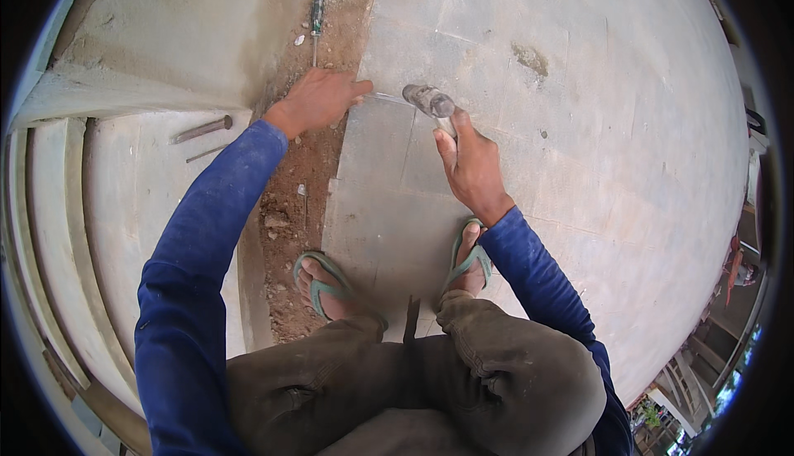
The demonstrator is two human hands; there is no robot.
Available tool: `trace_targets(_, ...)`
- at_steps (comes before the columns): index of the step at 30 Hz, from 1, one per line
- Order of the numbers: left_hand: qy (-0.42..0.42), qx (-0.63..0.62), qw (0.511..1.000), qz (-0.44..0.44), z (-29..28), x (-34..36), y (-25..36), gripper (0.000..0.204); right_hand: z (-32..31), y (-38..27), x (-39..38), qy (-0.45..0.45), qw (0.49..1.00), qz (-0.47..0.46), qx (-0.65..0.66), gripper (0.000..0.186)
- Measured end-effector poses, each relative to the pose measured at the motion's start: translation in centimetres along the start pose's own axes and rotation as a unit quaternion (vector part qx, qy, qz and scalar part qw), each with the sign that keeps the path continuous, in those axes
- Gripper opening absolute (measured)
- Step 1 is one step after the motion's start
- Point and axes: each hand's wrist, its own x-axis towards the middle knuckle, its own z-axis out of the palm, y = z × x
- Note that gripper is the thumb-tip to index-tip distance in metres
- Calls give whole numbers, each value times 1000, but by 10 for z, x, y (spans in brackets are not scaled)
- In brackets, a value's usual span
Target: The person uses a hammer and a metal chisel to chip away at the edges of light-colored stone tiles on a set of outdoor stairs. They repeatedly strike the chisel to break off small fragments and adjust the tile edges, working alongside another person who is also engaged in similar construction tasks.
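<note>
My left hand is closed above the strip of dirt, its thumb side toward the hammer. From its fingers a thin metal shaft points right; the rest of it is hidden, so its kind is unclear. My right hand grips the short handle of a hammer with a worn, dusty head. The hammer head is at the right end of the shaft; whether they touch I cannot tell. Just beyond my left hand, a screwdriver with a dark green handle lies on the dirt.
A strip of reddish dirt runs between the grey slab and the concrete steps on the left. A metal pipe and a thin rod lie on a step. My sandalled feet straddle the slab's edge.
</note>
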Motion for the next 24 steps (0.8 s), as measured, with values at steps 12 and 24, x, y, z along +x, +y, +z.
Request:
trace_targets(12,-26,3,1000,-12,-3,1,2,16,-7,-2,-6,40,999,-6,14,35)
trace_targets(24,-25,0,1000,-8,-6,2,2,18,3,8,-4,5,1000,10,-2,34)
